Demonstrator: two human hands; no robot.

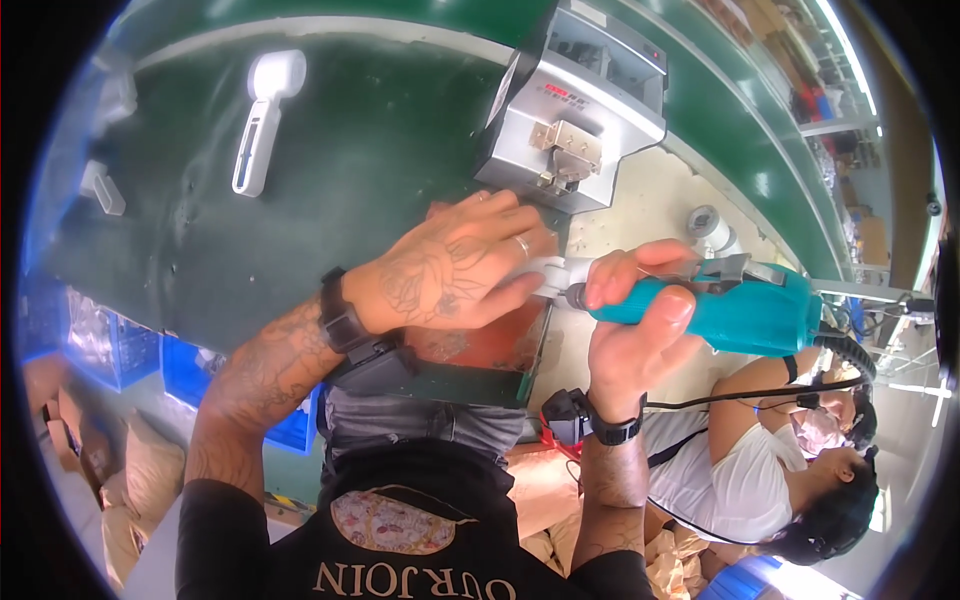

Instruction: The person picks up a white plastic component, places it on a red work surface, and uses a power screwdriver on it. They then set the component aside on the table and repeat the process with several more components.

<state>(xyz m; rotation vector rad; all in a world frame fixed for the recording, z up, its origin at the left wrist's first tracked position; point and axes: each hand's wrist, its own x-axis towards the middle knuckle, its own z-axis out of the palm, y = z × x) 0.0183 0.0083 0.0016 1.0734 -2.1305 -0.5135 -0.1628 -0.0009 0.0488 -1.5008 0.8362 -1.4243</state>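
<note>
My left hand [460, 262] is closed around a small white plastic part [548, 272] at the near edge of the green table, over a reddish-brown patch [455, 345]. Most of that part is hidden by my fingers. My right hand [640, 315] grips a teal electric screwdriver [755, 312], held nearly level with its tip pointing left. The tool's dark nose [575, 296] meets or nearly meets the white part; whether a screw is there cannot be made out.
Beyond my hands stands a grey machine [515, 115] with a metal fixture. A white round-headed handheld piece [262, 125] lies far left, near a small white piece [104, 188]. A white roll [708, 225] sits right. Blue crates [195, 375] stand below; a co-worker [740, 470] sits right.
</note>
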